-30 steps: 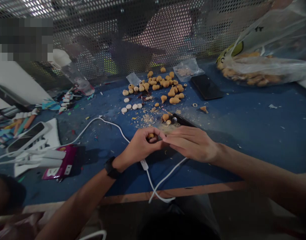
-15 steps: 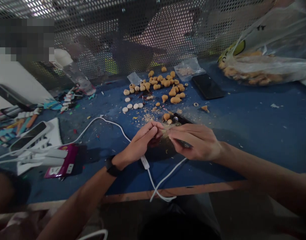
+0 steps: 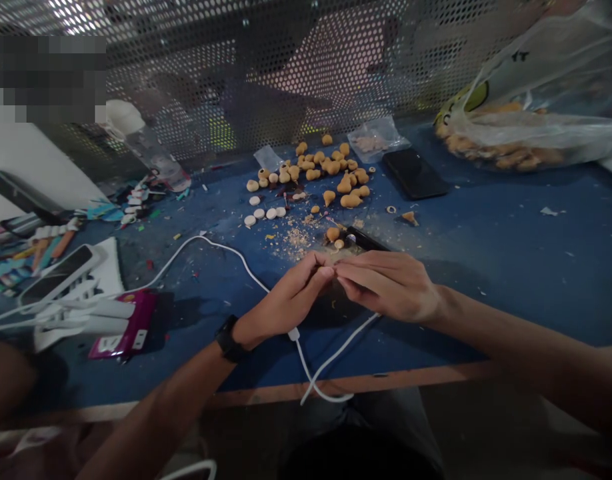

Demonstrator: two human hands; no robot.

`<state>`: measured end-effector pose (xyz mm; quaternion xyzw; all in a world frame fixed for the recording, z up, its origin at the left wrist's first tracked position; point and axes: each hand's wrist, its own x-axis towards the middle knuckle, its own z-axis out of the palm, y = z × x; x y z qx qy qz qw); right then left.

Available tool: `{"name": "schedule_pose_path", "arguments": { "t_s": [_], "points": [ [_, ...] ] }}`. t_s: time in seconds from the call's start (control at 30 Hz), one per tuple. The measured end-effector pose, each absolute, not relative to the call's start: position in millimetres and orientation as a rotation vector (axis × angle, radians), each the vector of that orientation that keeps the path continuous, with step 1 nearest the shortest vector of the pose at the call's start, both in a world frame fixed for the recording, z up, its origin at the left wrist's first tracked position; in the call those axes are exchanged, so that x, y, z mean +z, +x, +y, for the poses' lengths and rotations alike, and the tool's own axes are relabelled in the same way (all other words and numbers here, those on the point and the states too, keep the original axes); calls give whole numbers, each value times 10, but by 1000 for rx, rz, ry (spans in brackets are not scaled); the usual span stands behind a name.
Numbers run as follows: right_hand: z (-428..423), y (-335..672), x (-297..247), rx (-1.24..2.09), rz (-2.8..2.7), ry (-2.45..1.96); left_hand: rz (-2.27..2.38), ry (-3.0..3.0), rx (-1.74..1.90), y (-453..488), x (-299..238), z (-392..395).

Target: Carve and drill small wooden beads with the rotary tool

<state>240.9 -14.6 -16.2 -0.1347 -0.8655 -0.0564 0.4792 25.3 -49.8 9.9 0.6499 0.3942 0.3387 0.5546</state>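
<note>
Fingertip to fingertip, my left hand (image 3: 296, 297) and my right hand (image 3: 393, 283) meet above the blue tabletop (image 3: 491, 247). Both hands have their fingers pinched together; whatever sits between them is too small or too covered to name. A black watch band circles my left wrist. Just beyond the fingertips lie a small brown gourd (image 3: 333, 234), a pale round piece (image 3: 339, 245) and a black pen-like tool (image 3: 367, 240). Light shavings (image 3: 296, 240) are scattered behind my left hand. Under my hands runs a white cable (image 3: 339, 350), its inline switch partly hidden by the left one.
Several small gourds (image 3: 331, 165) lie at the back, with white discs (image 3: 271, 213) in front. A black phone (image 3: 415, 173) and a plastic bag of gourds (image 3: 516, 143) are on the right. Leftward stand a bottle (image 3: 153, 153), a power strip (image 3: 103, 317) and a magenta box (image 3: 143, 320).
My left hand has shifted slightly right and down, turning so its thumb meets the right fingertips. My right hand stays nearly in place, its fingers a little more closed.
</note>
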Motion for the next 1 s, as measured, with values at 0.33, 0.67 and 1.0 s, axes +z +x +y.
{"name": "schedule_pose_path", "arguments": {
  "t_s": [0.33, 0.67, 1.0],
  "points": [
    [-138, 2415, -129, -265, -2141, -320, 919, 1677, 744, 274, 163, -500],
    [-138, 2417, -49, -200, -2190, -347, 1005, 1779, 787, 246, 84, -463],
    [-170, 2410, -43, -180, -2250, -381, 1034, 1799, 775, 211, 58, -475]
  ]
}}
